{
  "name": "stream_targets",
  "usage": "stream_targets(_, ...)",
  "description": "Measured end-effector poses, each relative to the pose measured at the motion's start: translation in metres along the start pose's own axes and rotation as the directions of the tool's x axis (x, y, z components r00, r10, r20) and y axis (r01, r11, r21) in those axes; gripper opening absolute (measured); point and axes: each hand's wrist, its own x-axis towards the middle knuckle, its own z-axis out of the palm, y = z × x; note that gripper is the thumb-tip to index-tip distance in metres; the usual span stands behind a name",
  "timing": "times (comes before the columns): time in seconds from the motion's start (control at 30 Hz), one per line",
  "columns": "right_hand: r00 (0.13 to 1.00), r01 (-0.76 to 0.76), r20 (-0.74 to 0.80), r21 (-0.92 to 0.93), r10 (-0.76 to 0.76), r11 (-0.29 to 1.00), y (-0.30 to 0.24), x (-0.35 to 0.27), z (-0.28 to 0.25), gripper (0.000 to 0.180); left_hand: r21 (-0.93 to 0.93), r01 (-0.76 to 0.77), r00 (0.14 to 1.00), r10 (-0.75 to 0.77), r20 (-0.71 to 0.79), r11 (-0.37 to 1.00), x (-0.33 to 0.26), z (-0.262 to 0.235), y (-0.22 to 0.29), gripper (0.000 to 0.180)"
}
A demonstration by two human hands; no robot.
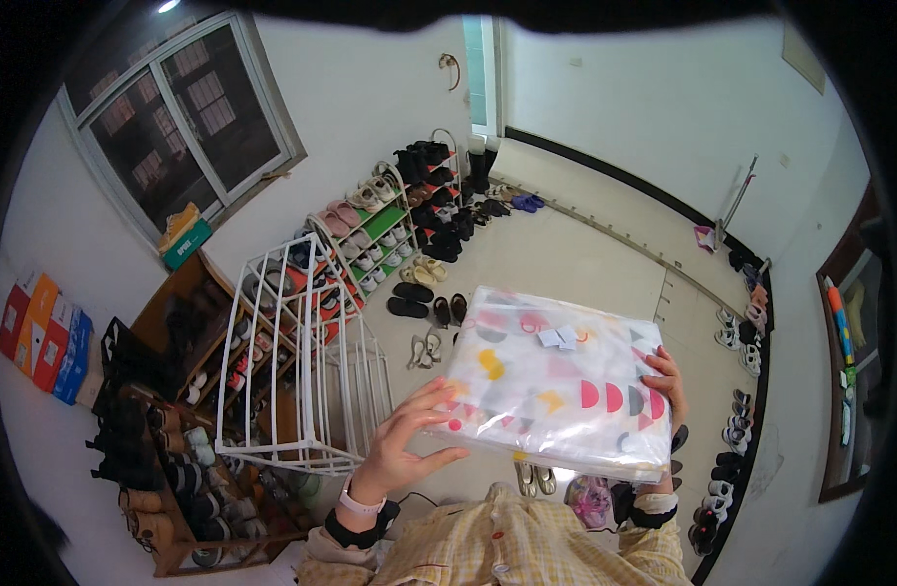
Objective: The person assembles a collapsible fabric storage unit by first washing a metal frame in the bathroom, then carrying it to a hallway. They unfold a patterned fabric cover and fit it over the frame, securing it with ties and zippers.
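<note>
A flat, squarish package [527, 391] of folded white fabric, printed with pink, yellow and grey shapes, is held up in front of me in glossy clear plastic. My left hand [405, 449] grips its left edge, with the thumb stretched along the near side. Around the right edge curl the fingers of my right hand [666, 384], whose palm is hidden behind the package. Small pale paper pieces [557, 338] lie on the package's upper face. To the left of my left hand stands a white tube frame [310, 391] with several slats.
Shoe racks [378, 227] line the far wall, and a wooden shoe cabinet [190, 542] stands at the left. Colourful shoeboxes [48, 337] are stacked beside it. Loose slippers [409, 300] lie on the floor. More shoes [724, 488] run along the right wall.
</note>
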Motion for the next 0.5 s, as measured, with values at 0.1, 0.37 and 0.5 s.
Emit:
stream_targets(0.1,0.997,-0.077,0.0,0.026,0.077,0.997,0.01,-0.005,-0.006,0.02,0.057,-0.013,0.997,0.009,0.073,0.998,0.003,0.001,0.004,0.028)
stream_targets(0.37,0.953,-0.18,0.234,-0.084,0.195,0.98,0.043,-0.048,-0.033,0.025,0.448,-0.239,0.952,0.117,0.283,0.862,-0.017,0.015,-0.009,0.019)
stream_targets(0.5,0.746,-0.552,0.407,-0.063,0.526,0.831,0.027,-0.086,-0.042,0.023,0.451,-0.186,0.92,-0.006,0.392,0.873,-0.052,0.017,-0.016,0.014)
